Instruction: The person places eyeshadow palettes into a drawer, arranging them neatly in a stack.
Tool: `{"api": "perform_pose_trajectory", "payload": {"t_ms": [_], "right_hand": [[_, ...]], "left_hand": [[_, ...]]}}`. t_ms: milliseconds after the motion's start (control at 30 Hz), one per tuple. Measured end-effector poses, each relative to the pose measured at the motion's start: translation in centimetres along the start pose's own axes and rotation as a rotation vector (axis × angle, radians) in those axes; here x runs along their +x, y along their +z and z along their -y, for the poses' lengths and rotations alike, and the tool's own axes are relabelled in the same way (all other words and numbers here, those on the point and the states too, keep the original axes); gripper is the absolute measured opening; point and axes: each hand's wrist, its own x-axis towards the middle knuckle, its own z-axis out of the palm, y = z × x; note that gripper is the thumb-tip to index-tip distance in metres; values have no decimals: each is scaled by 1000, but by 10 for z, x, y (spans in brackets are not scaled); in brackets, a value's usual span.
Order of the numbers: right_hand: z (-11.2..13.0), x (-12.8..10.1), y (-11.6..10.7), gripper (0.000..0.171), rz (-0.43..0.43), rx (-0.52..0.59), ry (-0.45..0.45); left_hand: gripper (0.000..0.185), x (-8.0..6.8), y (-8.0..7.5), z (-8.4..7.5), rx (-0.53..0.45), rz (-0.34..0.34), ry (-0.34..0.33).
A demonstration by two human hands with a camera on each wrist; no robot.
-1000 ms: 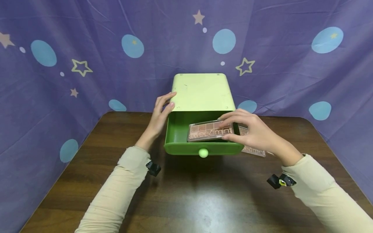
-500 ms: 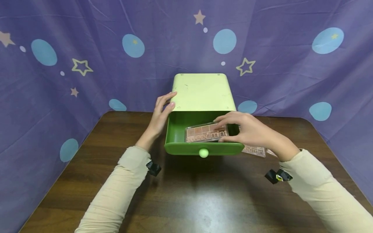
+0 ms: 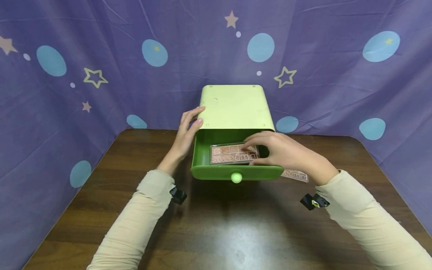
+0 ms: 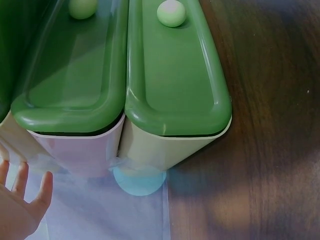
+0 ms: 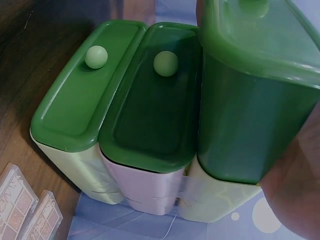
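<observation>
Right hand [image 3: 283, 152] lowering palette [image 3: 231, 154], open drawer [image 3: 236, 172]

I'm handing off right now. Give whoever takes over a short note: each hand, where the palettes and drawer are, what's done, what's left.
Left hand: fingers rest against the left side of the pale green cabinet, holding nothing.
Right hand: pinches the palette, which is low inside the open top drawer.
Two more palettes lie on the table to the right of the cabinet.
The two lower drawers are closed.
Done: first palette is in the drawer.
Left: release it, probably load the others, close the drawer.
</observation>
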Motion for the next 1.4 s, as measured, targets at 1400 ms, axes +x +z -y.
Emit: {"api": "perform_pose_trajectory", "payload": {"t_ms": [1400], "right_hand": [[-64, -150, 32, 42, -483, 217, 275]], "left_hand": [[48, 0, 1, 3, -4, -6, 14]]}}
